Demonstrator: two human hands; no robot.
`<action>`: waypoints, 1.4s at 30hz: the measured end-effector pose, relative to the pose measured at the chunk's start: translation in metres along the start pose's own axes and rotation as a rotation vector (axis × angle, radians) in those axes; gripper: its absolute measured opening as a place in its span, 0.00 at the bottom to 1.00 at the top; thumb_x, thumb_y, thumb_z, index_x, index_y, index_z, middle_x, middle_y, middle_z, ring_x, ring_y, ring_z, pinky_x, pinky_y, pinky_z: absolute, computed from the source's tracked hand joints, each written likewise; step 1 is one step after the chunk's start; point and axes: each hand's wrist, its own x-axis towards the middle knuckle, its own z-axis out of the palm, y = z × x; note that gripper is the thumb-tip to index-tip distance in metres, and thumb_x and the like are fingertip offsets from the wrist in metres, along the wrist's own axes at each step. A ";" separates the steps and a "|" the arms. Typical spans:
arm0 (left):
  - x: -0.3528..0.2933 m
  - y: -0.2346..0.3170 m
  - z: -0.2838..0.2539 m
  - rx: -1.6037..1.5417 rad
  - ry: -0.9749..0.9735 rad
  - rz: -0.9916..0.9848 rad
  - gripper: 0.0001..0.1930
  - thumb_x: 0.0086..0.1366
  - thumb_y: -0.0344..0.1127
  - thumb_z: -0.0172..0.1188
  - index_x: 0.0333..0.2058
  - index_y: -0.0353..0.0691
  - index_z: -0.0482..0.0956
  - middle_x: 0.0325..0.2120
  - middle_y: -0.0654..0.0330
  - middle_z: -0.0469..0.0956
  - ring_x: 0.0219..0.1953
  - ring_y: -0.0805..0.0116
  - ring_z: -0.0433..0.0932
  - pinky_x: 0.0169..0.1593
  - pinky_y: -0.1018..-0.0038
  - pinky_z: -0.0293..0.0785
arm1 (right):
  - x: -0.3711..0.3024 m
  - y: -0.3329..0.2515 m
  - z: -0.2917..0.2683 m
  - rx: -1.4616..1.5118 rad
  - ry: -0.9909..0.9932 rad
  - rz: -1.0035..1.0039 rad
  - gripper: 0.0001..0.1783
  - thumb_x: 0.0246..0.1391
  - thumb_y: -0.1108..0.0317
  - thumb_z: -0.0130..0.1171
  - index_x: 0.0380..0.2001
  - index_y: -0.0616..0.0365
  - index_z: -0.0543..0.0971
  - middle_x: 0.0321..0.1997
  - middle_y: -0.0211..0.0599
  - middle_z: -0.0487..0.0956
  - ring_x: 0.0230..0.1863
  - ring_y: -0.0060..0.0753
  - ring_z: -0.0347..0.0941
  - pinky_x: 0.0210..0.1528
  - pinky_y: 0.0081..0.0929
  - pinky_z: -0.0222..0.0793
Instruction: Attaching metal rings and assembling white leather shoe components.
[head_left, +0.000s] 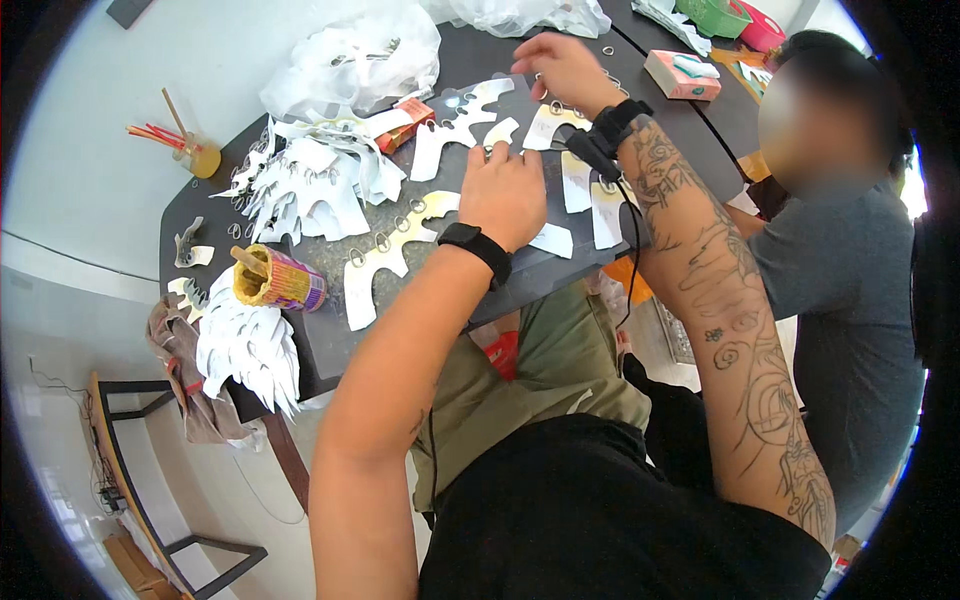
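While the left hand [503,195] presses flat on a white cutout [395,255], the right hand [565,68] reaches open beyond it; a glue pot [275,278] stands left on the tabletop [330,330].

White paper cutouts [300,190], dark grey table [330,340]

You sit in what looks like a small craft workshop or handwork room. The dark grey work table [520,275] in front of you is heaped with white cut-out paper shapes [300,185] fitted with small metal rings. A patterned cardboard tube pot [280,280] and a yellow jar of wooden sticks [200,155] stand on it, crumpled clear plastic bags [360,50] lie behind, and another seated person [850,270] shares the table beside you.
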 end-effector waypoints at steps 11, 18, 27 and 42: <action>-0.023 -0.039 -0.052 -0.584 0.466 -0.243 0.10 0.63 0.25 0.60 0.42 0.38 0.83 0.45 0.54 0.76 0.36 0.60 0.78 0.46 0.63 0.73 | -0.114 -0.074 0.017 0.523 0.206 -0.067 0.13 0.68 0.64 0.59 0.47 0.60 0.85 0.44 0.30 0.86 0.34 0.18 0.77 0.34 0.17 0.64; -0.196 -0.068 -0.165 -0.684 0.286 -0.568 0.13 0.62 0.25 0.68 0.46 0.36 0.82 0.30 0.61 0.77 0.30 0.74 0.76 0.34 0.75 0.72 | -0.218 -0.064 0.032 0.560 0.039 -0.141 0.12 0.54 0.82 0.70 0.37 0.61 0.77 0.31 0.28 0.79 0.31 0.17 0.74 0.33 0.16 0.68; -0.334 -0.204 -0.186 -0.411 0.077 -1.237 0.31 0.71 0.41 0.64 0.67 0.31 0.69 0.17 0.60 0.79 0.15 0.74 0.74 0.19 0.74 0.66 | -0.244 -0.088 0.072 0.581 -0.176 -0.091 0.05 0.52 0.83 0.72 0.29 0.66 0.83 0.28 0.39 0.86 0.27 0.25 0.82 0.32 0.20 0.77; -0.571 -0.053 -0.030 -0.588 0.289 -1.444 0.08 0.71 0.34 0.62 0.44 0.37 0.83 0.19 0.62 0.77 0.22 0.73 0.76 0.29 0.72 0.71 | -0.240 -0.078 0.144 0.405 -0.299 -0.103 0.07 0.69 0.78 0.55 0.43 0.68 0.82 0.35 0.44 0.86 0.26 0.23 0.78 0.28 0.19 0.73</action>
